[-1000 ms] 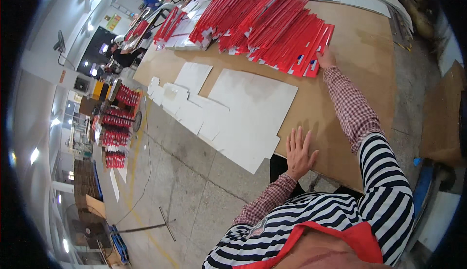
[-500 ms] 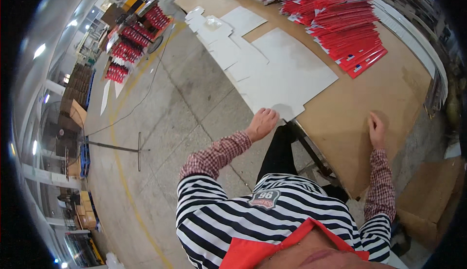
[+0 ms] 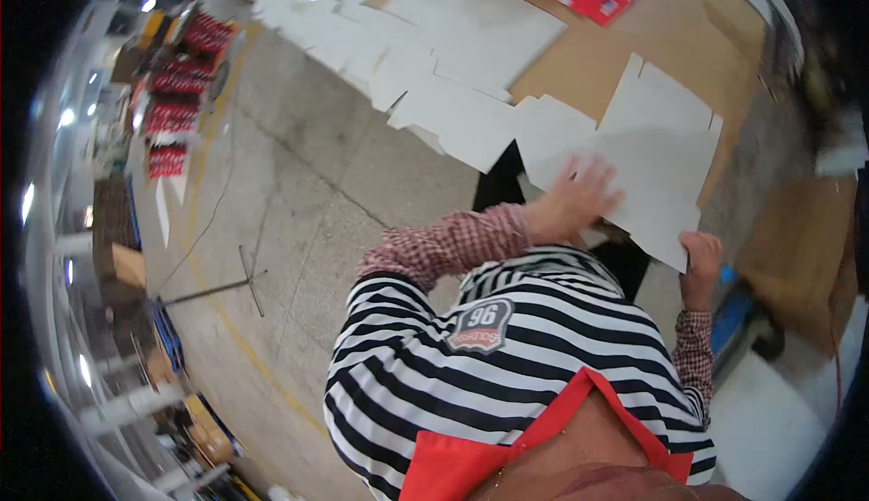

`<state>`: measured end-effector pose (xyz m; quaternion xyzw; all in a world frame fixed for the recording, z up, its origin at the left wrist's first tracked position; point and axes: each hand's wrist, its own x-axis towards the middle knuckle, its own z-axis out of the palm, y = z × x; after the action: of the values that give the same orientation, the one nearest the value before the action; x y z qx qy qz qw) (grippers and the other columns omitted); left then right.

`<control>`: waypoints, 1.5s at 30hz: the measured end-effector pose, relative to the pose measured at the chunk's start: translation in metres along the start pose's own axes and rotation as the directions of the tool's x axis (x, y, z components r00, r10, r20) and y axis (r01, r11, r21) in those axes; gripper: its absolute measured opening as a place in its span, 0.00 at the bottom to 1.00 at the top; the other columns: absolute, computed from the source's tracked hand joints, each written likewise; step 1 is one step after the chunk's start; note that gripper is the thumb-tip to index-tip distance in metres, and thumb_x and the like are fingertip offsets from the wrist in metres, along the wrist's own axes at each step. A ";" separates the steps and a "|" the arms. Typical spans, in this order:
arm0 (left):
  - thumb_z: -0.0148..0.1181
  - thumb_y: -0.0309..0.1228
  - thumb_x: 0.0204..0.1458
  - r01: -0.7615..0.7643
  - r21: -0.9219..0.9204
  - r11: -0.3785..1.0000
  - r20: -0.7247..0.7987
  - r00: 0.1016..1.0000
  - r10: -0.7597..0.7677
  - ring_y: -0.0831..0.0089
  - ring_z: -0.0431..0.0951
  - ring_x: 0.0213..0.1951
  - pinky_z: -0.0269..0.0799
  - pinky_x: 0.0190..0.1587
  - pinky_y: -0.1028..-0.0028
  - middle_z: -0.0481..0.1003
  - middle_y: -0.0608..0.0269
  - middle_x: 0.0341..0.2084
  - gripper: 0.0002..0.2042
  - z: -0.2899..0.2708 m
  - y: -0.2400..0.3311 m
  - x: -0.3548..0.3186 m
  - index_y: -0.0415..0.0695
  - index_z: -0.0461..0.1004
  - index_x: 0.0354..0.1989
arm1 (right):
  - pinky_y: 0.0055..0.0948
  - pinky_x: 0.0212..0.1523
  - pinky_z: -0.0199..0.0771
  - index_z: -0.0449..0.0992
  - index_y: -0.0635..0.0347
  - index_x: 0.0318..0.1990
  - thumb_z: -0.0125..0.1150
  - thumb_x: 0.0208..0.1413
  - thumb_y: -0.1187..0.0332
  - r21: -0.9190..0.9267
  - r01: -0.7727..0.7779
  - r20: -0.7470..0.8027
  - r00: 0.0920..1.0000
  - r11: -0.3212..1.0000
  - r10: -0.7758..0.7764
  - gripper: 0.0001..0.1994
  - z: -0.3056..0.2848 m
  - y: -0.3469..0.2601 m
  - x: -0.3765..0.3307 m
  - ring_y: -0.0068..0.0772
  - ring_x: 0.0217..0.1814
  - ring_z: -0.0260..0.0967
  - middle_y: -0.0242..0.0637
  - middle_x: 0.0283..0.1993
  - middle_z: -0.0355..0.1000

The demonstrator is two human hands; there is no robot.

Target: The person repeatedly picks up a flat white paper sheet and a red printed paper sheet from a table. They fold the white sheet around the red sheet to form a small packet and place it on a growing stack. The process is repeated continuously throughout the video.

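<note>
Brown bench (image 3: pixel 634 57), white die-cut cardboard sheet (image 3: pixel 661 152) hanging over its near edge. Left hand (image 3: pixel 579 198) flat on top, fingers spread, not gripping; right hand (image 3: pixel 701 257) pinching the sheet's lower corner. Best slide it flat, avoid creasing the flaps.

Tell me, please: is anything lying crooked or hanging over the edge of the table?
Yes. The white cardboard sheet under both hands sits askew, its lower corner past the brown table edge. The left hand lies flat on it; the right hand grips that corner.
</note>
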<state>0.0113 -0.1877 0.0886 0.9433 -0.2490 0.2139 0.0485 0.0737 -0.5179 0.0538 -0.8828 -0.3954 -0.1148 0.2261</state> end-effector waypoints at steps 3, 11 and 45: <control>0.64 0.36 0.45 -0.003 -0.135 0.991 0.194 0.981 0.029 0.57 0.67 0.58 0.66 0.54 0.58 0.69 0.53 0.53 0.21 0.052 -0.006 -0.019 0.45 0.71 0.49 | 0.42 0.53 0.65 0.76 0.60 0.47 0.61 0.49 0.75 -0.184 -0.055 0.111 0.991 0.981 0.077 0.15 -0.028 0.003 -0.026 0.44 0.53 0.69 0.41 0.48 0.76; 0.62 0.31 0.50 0.470 -0.557 0.684 0.325 0.882 -0.342 0.54 0.72 0.45 0.70 0.43 0.60 0.72 0.54 0.44 0.13 0.099 -0.009 0.024 0.43 0.72 0.44 | 0.41 0.55 0.66 0.72 0.60 0.55 0.65 0.54 0.62 0.345 -0.816 0.213 0.550 0.464 0.808 0.22 0.013 0.039 -0.014 0.46 0.56 0.68 0.44 0.54 0.71; 0.58 0.62 0.47 -0.109 -0.722 0.683 0.199 0.913 0.356 0.38 0.39 0.72 0.36 0.69 0.38 0.51 0.51 0.71 0.50 0.109 0.062 0.043 0.41 0.48 0.72 | 0.39 0.68 0.56 0.56 0.68 0.67 0.54 0.64 0.70 0.855 -0.301 -0.297 0.384 0.422 0.874 0.26 0.051 -0.020 -0.028 0.42 0.72 0.53 0.47 0.69 0.57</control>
<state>0.0560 -0.2827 0.0076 0.8362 -0.4348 -0.0490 0.3307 0.0411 -0.4995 0.0050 -0.6874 0.0983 -0.1974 0.6920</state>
